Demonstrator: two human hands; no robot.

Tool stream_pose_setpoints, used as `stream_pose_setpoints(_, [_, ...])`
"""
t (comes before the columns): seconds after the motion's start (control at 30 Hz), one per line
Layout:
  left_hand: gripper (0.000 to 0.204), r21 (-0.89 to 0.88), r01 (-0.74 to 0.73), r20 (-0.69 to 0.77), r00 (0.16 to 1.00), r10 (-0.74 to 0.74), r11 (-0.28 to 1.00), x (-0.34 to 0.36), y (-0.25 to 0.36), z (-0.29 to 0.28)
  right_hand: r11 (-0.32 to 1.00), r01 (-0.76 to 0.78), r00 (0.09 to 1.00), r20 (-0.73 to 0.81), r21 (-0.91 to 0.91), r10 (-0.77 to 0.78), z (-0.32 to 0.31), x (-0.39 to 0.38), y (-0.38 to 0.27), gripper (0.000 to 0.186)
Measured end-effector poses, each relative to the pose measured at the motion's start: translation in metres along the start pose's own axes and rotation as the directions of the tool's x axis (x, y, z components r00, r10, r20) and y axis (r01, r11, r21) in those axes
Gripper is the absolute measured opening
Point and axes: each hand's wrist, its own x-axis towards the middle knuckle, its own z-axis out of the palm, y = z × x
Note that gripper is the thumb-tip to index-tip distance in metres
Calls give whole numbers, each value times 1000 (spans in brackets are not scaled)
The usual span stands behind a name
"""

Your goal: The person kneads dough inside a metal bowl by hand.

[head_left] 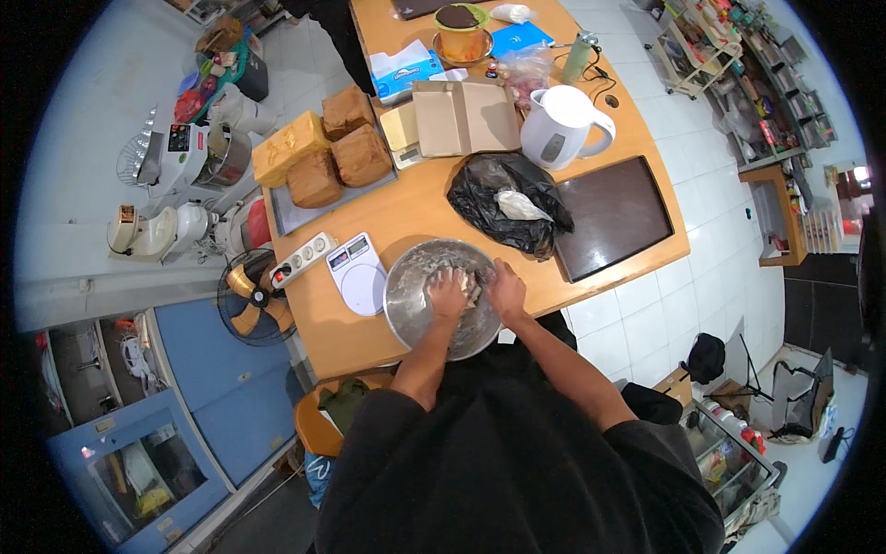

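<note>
A wide metal mixing bowl (413,325) stands at the near edge of the wooden table, its inner wall smeared with pale flour or paste. Inside it, my left hand (448,292) presses down into a lump of pale dough (472,288), its fingers curled into the dough and partly hidden by it. My right hand (506,292) grips the bowl's right rim, fingers bent over the edge. Just left of the bowl lies a white kitchen scale (358,277) with nothing on its plate.
Behind the bowl are a black plastic bag (494,189), a white electric kettle (559,129) and an open cardboard box (466,118). A dark baking tray (616,217) lies right. Several loaves (314,177) sit on a tray at left, near a power strip (303,259) and a fan (261,297).
</note>
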Motion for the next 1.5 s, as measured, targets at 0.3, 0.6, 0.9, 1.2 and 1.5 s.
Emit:
stream_pose_setpoints(0.3, [47,-83,-51,185,981,66,995,24,-24,10,999,-19,999,29,-26,19,-6,0,-4,34])
stream_pose_setpoints(0.6, [43,-224,73,174,984,-34,972,34,-35,3,1000,-8,998,55,-25,9,-8,2,-7,36])
stream_pose_setpoints(0.9, [47,-342,201,213,968,-132,918,40,-33,-27,1000,5,1000,-11,23,-5,-12,2,-13,13])
stream_pose_setpoints(1.2, [52,-269,-100,250,953,170,958,20,-13,-100,997,-66,998,-20,47,67,-10,7,-13,14])
stream_pose_setpoints(1.5, [47,-275,-18,233,969,85,961,-13,-3,-75,998,-37,999,10,52,36,-12,8,-16,18])
